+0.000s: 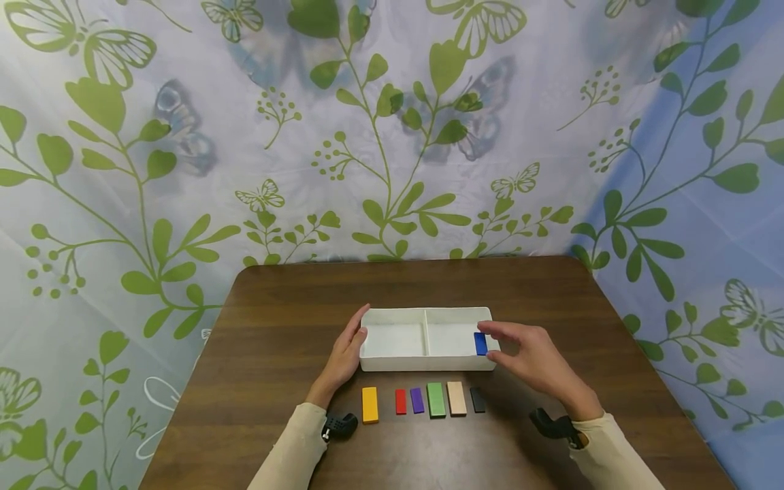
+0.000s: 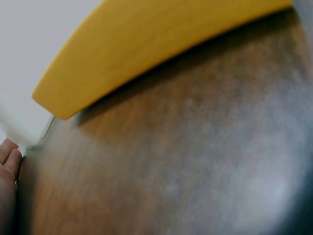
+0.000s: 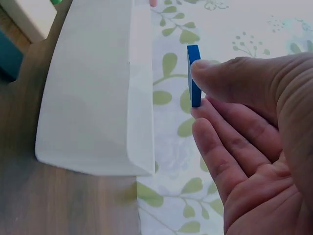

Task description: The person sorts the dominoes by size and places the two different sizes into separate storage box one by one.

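A thin blue rectangular block (image 1: 480, 344) is pinched between the thumb and fingertips of my right hand (image 1: 533, 357). In the head view it overlaps the right end of a white tray (image 1: 429, 364) with two compartments. The right wrist view shows the blue block (image 3: 194, 78) raised above the tray's rim, thumb on its near face. My left hand (image 1: 343, 357) rests against the tray's left end, fingers extended along the wall and thumb near the rim. Only a few of its fingers (image 2: 9, 154) show at the edge of the left wrist view.
In front of the tray lies a row of blocks: yellow (image 1: 370, 405), red (image 1: 401, 401), purple (image 1: 417, 400), green (image 1: 436, 400), beige (image 1: 456, 399) and black (image 1: 478, 400). Beyond the brown wooden table (image 1: 294, 286) hangs a leaf-patterned cloth (image 1: 392, 136).
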The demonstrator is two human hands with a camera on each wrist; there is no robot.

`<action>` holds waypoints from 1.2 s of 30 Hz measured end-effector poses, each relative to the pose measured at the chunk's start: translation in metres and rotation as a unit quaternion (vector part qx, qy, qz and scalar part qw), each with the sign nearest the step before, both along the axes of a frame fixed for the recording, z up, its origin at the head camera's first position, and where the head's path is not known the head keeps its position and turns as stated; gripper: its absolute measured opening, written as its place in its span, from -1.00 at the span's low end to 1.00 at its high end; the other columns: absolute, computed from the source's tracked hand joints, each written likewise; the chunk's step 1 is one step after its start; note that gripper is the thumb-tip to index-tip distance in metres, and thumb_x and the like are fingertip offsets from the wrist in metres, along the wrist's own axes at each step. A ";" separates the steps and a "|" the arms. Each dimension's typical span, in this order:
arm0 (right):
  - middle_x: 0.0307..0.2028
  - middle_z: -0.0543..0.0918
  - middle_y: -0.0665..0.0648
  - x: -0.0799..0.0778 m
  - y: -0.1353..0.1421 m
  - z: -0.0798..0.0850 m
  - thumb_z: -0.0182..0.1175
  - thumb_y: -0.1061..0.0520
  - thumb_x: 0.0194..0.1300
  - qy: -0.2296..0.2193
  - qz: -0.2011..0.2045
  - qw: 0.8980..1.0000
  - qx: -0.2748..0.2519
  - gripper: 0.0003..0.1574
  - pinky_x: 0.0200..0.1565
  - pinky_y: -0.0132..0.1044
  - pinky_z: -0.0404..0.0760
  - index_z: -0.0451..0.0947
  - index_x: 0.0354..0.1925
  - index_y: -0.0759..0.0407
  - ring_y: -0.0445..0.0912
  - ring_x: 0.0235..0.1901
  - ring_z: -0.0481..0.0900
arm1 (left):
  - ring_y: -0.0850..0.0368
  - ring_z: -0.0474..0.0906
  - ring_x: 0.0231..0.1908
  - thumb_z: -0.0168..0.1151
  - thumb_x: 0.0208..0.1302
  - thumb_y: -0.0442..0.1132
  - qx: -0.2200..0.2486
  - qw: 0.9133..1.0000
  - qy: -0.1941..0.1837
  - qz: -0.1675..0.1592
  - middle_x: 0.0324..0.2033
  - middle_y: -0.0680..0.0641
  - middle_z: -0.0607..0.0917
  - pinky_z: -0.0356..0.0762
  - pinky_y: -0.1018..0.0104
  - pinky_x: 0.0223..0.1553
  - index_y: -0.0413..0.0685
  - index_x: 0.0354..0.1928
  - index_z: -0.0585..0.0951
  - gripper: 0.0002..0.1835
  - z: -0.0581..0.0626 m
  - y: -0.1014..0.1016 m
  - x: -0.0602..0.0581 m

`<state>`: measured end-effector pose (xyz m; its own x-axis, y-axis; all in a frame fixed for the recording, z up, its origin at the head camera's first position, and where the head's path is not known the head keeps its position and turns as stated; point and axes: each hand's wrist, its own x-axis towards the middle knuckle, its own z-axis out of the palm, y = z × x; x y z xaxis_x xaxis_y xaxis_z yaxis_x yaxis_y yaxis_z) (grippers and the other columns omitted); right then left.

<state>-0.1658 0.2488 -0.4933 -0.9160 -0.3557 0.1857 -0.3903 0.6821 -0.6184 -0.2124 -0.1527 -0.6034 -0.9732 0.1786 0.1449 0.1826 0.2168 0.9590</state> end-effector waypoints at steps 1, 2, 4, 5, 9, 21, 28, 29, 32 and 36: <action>0.30 0.78 0.09 -0.002 -0.002 0.000 0.58 0.24 0.30 -0.001 0.001 1.000 -0.002 -0.30 0.20 0.21 0.75 0.69 0.38 0.02 0.13 0.19 0.80 | -0.11 0.11 0.72 -0.09 0.79 -0.21 0.002 1.000 0.000 0.001 0.72 0.01 0.25 0.01 -0.36 0.69 0.09 0.73 0.26 -0.43 0.000 0.000 0.000; 0.30 0.77 0.10 -0.005 -0.004 -0.001 0.57 0.23 0.31 -0.003 0.003 1.000 -0.003 -0.30 0.21 0.22 0.75 0.69 0.39 0.02 0.14 0.20 0.80 | -0.12 0.12 0.72 -0.09 0.79 -0.22 0.003 1.000 -0.001 0.003 0.71 0.01 0.25 0.01 -0.36 0.69 0.08 0.73 0.26 -0.43 -0.001 0.001 0.000; 0.31 0.77 0.09 -0.010 -0.008 -0.003 0.57 0.22 0.33 -0.004 0.007 1.000 -0.004 -0.31 0.23 0.25 0.73 0.69 0.39 0.02 0.14 0.20 0.79 | -0.13 0.12 0.71 -0.09 0.79 -0.23 0.005 1.000 -0.004 0.005 0.71 0.00 0.26 0.00 -0.37 0.69 0.06 0.72 0.26 -0.43 -0.001 0.001 0.000; 0.31 0.77 0.08 -0.012 -0.010 -0.004 0.56 0.20 0.33 -0.005 0.009 1.000 -0.002 -0.32 0.23 0.26 0.73 0.69 0.39 0.01 0.13 0.20 0.79 | -0.14 0.12 0.71 -0.09 0.79 -0.24 0.007 1.000 -0.005 0.006 0.71 -0.01 0.26 0.00 -0.37 0.69 0.06 0.72 0.26 -0.43 -0.002 0.002 0.000; 0.30 0.77 0.05 -0.021 -0.018 -0.008 0.55 0.18 0.35 -0.018 0.018 1.000 -0.003 -0.33 0.25 0.30 0.71 0.68 0.39 0.02 0.11 0.20 0.78 | -0.13 0.13 0.71 -0.08 0.79 -0.24 0.006 1.000 -0.009 0.007 0.71 0.00 0.26 0.01 -0.36 0.69 0.10 0.72 0.27 -0.43 -0.001 0.002 0.000; 0.31 0.77 0.07 -0.040 -0.038 -0.018 0.54 0.18 0.36 -0.036 0.047 0.998 0.001 -0.33 0.25 0.21 0.74 0.67 0.40 0.06 0.12 0.22 0.76 | -0.13 0.14 0.71 -0.11 0.79 -0.23 -0.008 1.000 -0.014 0.023 0.71 -0.01 0.26 0.00 -0.34 0.70 0.13 0.72 0.28 -0.43 -0.001 0.004 0.000; 0.28 0.78 0.09 -0.051 -0.050 -0.024 0.54 0.19 0.36 -0.046 0.059 0.997 0.001 -0.34 0.25 0.17 0.75 0.67 0.39 0.12 0.12 0.21 0.77 | -0.18 0.11 0.71 -0.13 0.79 -0.26 -0.006 1.000 -0.013 0.025 0.72 -0.05 0.25 -0.04 -0.36 0.70 0.06 0.73 0.26 -0.43 0.007 0.007 0.004; 0.28 0.78 0.10 -0.053 -0.052 -0.025 0.54 0.19 0.36 -0.046 0.061 0.997 0.003 -0.33 0.24 0.17 0.75 0.67 0.40 0.12 0.12 0.21 0.78 | -0.17 0.12 0.71 -0.13 0.79 -0.25 -0.008 1.000 -0.012 0.026 0.72 -0.05 0.25 -0.03 -0.36 0.70 0.07 0.73 0.26 -0.43 0.006 0.007 0.004; 0.29 0.78 0.12 -0.059 -0.056 -0.028 0.53 0.20 0.37 -0.051 0.066 0.997 0.003 -0.33 0.25 0.15 0.75 0.66 0.40 0.11 0.13 0.21 0.78 | -0.17 0.12 0.71 -0.14 0.80 -0.24 -0.017 0.999 -0.013 0.030 0.72 -0.04 0.24 -0.02 -0.35 0.70 0.05 0.73 0.25 -0.43 0.004 0.007 0.003; 0.30 0.77 0.15 -0.066 -0.061 -0.032 0.52 0.19 0.38 -0.059 0.069 0.996 0.006 -0.33 0.26 0.16 0.73 0.66 0.41 0.12 0.15 0.22 0.78 | -0.21 0.09 0.72 -0.16 0.79 -0.28 -0.003 0.999 -0.015 0.028 0.73 -0.08 0.23 -0.08 -0.36 0.71 -0.02 0.73 0.24 -0.43 0.018 0.012 0.009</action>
